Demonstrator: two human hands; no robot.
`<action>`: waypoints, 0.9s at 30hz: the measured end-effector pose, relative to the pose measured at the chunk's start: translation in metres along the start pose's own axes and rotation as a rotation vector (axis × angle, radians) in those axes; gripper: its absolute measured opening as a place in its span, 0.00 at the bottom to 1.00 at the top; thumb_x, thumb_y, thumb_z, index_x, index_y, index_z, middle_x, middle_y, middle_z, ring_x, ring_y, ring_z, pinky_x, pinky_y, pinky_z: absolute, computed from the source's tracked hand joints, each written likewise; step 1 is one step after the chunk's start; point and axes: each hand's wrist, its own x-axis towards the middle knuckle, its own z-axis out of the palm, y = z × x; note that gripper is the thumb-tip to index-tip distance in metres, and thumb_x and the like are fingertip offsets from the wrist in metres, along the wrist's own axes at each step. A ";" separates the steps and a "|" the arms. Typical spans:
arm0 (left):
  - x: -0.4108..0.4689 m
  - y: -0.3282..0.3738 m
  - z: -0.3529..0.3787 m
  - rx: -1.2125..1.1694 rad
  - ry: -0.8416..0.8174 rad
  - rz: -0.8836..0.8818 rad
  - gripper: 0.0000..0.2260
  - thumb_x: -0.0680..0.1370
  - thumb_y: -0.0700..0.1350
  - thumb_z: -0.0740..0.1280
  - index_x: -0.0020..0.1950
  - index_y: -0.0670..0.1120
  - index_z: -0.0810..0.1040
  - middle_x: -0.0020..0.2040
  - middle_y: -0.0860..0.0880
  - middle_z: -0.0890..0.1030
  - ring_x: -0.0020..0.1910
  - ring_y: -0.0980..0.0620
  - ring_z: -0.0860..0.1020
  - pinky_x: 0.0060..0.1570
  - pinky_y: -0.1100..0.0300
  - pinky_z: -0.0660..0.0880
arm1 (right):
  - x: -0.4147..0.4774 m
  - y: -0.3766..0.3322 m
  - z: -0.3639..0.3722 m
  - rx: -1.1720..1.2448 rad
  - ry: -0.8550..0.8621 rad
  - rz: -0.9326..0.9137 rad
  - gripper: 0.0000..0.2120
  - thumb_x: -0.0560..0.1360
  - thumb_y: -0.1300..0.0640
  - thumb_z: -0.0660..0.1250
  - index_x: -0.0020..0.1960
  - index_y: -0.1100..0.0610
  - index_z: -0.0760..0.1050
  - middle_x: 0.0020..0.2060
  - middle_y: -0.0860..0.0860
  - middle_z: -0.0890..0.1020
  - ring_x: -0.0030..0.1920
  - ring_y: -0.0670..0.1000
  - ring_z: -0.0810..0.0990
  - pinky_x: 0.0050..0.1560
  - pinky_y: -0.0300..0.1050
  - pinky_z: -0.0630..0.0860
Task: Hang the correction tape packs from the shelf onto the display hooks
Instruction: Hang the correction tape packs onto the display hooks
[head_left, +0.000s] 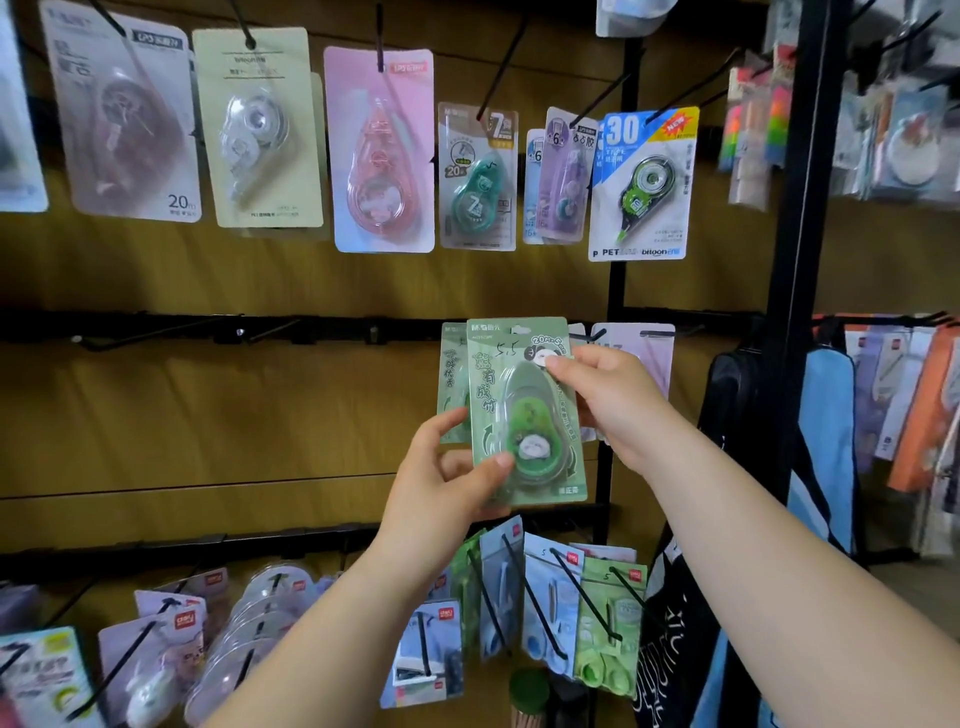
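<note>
A green correction tape pack (522, 410) with a panda on its dispenser is held up in front of the middle hook rail (311, 330). My left hand (447, 478) grips its lower left corner, thumb on the front. My right hand (610, 400) pinches its upper right edge. The pack's top hang hole lies level with the rail. Behind it hangs a matching green pack (451, 379), and a pale pink pack (649, 348) hangs to the right. Empty black hooks (156, 332) stick out along the rail to the left.
Several carded tape packs hang on the top row, among them a pink one (382, 150) and a blue one (641, 182). More packs (550, 597) fill the bottom hooks. A black upright post (800, 260) stands at right, with bags (826, 441) and stationery beyond it.
</note>
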 end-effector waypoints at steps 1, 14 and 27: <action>0.000 0.000 0.000 -0.008 -0.005 -0.004 0.20 0.74 0.39 0.66 0.61 0.53 0.65 0.40 0.49 0.83 0.39 0.56 0.83 0.35 0.66 0.80 | 0.000 0.001 0.000 -0.003 0.002 -0.005 0.09 0.76 0.56 0.62 0.38 0.55 0.76 0.32 0.51 0.78 0.31 0.47 0.76 0.24 0.33 0.69; -0.001 -0.013 -0.011 -0.012 -0.043 -0.109 0.12 0.75 0.33 0.64 0.49 0.49 0.72 0.26 0.47 0.81 0.25 0.55 0.80 0.29 0.65 0.79 | -0.002 0.002 -0.004 -0.027 -0.006 -0.020 0.09 0.76 0.58 0.62 0.38 0.54 0.76 0.34 0.52 0.79 0.32 0.46 0.78 0.33 0.38 0.73; 0.005 -0.020 -0.005 0.047 -0.039 -0.107 0.07 0.75 0.33 0.64 0.42 0.44 0.72 0.25 0.50 0.81 0.27 0.57 0.80 0.38 0.57 0.76 | 0.002 0.002 0.001 -0.092 0.017 -0.018 0.09 0.76 0.56 0.63 0.44 0.60 0.78 0.40 0.58 0.76 0.41 0.54 0.73 0.43 0.48 0.69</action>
